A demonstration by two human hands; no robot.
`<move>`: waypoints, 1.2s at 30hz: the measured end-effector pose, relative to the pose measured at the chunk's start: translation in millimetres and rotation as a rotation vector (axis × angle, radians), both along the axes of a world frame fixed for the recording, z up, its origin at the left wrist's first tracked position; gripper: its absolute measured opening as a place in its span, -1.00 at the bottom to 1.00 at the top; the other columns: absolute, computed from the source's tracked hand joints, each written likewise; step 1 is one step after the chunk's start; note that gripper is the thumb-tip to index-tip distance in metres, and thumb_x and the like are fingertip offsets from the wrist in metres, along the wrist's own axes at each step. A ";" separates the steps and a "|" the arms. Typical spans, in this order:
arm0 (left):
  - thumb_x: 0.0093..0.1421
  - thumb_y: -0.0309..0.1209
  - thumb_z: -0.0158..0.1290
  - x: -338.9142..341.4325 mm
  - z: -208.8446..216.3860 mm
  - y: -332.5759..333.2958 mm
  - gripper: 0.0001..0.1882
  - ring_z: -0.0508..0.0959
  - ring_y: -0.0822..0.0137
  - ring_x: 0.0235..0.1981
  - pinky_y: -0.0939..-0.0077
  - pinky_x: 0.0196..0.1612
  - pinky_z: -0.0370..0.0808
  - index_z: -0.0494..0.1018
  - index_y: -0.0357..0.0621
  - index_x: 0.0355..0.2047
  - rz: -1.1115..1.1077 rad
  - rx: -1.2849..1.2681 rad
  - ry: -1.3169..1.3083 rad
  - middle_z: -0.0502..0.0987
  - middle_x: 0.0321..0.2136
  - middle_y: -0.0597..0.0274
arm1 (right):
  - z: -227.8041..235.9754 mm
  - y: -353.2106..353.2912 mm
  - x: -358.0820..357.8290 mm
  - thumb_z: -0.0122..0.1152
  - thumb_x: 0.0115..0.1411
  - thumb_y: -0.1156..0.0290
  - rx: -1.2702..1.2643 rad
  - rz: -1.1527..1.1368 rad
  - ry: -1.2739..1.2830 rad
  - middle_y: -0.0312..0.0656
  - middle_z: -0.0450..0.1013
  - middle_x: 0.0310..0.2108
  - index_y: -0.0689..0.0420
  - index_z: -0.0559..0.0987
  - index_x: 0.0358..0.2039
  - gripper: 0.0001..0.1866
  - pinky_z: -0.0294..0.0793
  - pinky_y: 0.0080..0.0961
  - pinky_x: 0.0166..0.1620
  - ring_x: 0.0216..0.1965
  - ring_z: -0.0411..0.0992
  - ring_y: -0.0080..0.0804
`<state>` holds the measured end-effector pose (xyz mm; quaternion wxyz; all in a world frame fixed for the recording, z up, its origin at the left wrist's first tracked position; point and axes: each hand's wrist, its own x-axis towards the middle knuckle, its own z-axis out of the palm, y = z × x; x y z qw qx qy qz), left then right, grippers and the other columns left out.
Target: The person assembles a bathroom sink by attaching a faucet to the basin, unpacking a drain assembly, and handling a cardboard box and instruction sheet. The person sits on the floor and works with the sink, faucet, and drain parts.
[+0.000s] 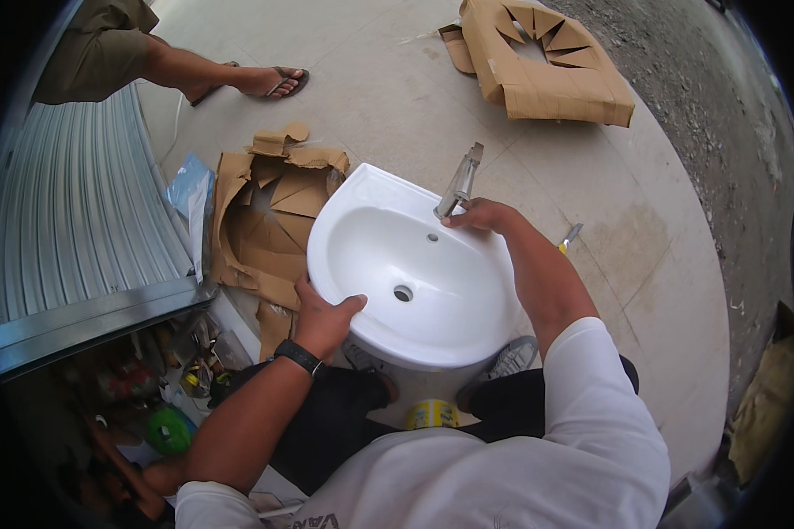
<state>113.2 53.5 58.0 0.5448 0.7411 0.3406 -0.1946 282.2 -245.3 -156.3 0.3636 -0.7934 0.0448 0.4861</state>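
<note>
– Where is the basin [370, 251] held?
– Over the tiled floor [591, 185], near 1 torn carton [278, 238] and a metal shutter [79, 194]; its rim is gripped by the left hand [324, 316].
– The right hand [487, 216]?
– Set against the faucet [460, 182]; grip unclear.

The left hand [326, 319] grips a white basin [432, 264] — the right hand [485, 217] at its faucet [460, 182].

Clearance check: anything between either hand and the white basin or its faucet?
Nothing visible. Left hand has its thumb on the white basin; right hand is at the base of the faucet. Torn cardboard lies to the basin's left, blocking neither.
</note>
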 end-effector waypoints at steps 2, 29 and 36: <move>0.09 -0.49 0.31 1.2 -2.4 -5.2 0.04 0.43 0.07 0.20 0.24 0.25 0.44 -0.19 -0.37 0.37 0.017 -0.002 0.025 0.30 0.19 -0.19 | -3.1 -1.3 3.7 0.53 -0.12 -0.29 0.057 -0.015 -0.005 0.23 0.38 0.29 0.33 0.42 0.32 0.17 0.21 -0.26 0.39 0.33 0.35 0.06; 0.21 -0.20 0.29 22.8 -12.2 -41.8 0.14 0.57 0.07 0.05 0.18 -0.17 0.70 -0.38 -0.34 0.39 0.147 -0.160 0.258 0.33 0.17 -0.28 | -21.7 -5.3 43.6 0.53 -0.03 -0.12 -0.075 0.033 -0.030 0.23 0.38 0.29 0.32 0.38 0.36 0.07 0.24 -0.17 0.40 0.34 0.34 0.09; 0.22 -0.29 0.23 12.0 -23.1 -35.8 0.20 0.57 0.01 0.07 0.25 -0.03 0.64 -0.55 -0.34 0.40 0.125 -0.164 0.263 0.36 0.19 -0.38 | -28.8 -7.7 41.0 0.54 -0.04 -0.08 -0.093 0.044 -0.085 0.30 0.39 0.26 0.35 0.39 0.34 0.06 0.25 -0.17 0.39 0.31 0.37 0.11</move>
